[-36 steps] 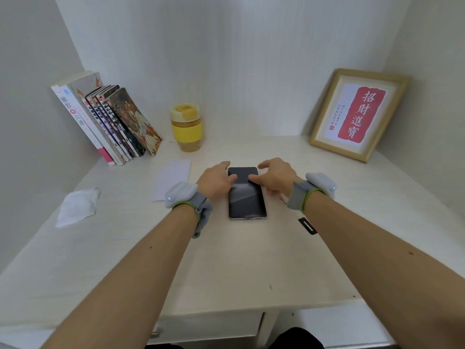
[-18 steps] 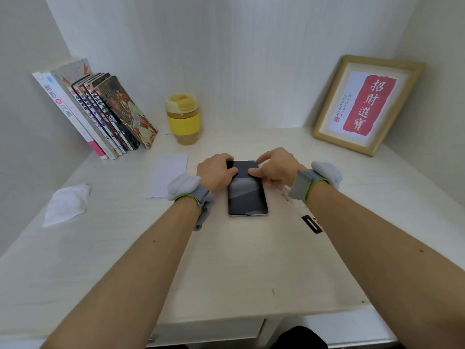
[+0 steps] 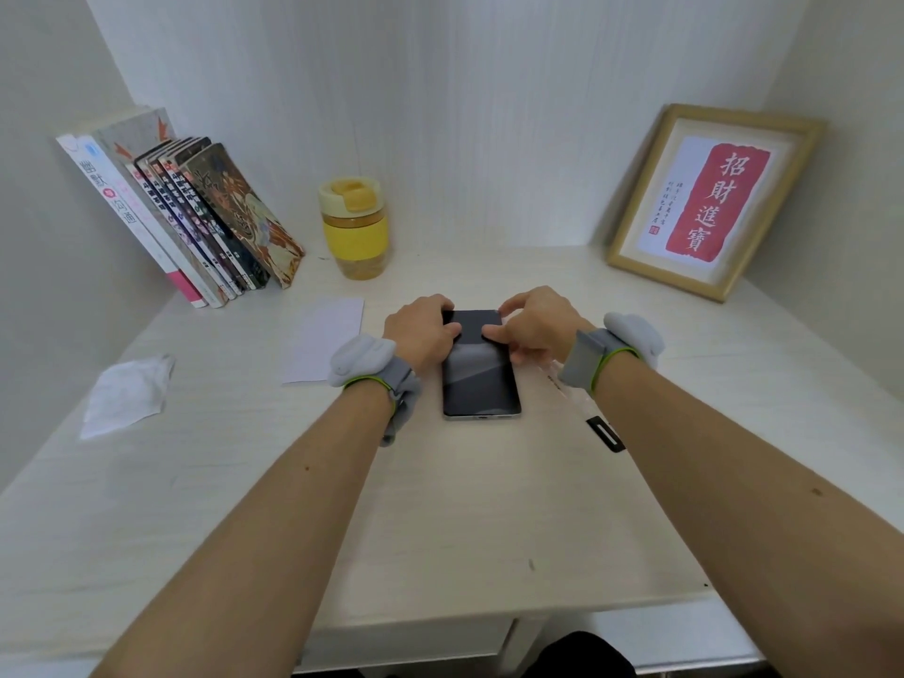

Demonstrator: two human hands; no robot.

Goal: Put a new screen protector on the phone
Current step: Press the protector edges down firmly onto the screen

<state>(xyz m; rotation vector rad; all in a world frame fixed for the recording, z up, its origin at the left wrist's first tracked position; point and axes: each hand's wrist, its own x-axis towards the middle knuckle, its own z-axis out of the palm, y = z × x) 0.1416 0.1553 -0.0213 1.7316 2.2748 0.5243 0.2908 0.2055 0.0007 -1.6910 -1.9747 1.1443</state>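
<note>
A dark phone [image 3: 482,384] lies face up, lengthwise, in the middle of the pale desk [image 3: 489,530]. Both of my hands are at its far end. My left hand [image 3: 420,330] curls round the far left corner, thumb lying on the glass. My right hand [image 3: 538,325] has its forefinger hooked over the far right corner and its thumb on the screen. The two thumbs almost meet. A grey sheen crosses the screen; I cannot make out a separate protector on it. The near half of the phone is uncovered.
A clear film [image 3: 562,384] with a black tab [image 3: 606,435] lies under my right wrist. Left of the phone are a white card [image 3: 325,337] and a crumpled wipe [image 3: 127,393]. Leaning books [image 3: 195,222], a yellow cup [image 3: 354,227] and a framed picture [image 3: 709,203] stand at the back.
Both hands have slid toward the phone's far end. Fingers that lay flat on the screen now curl over the far corners, thumbs on the glass. The phone has stayed put.
</note>
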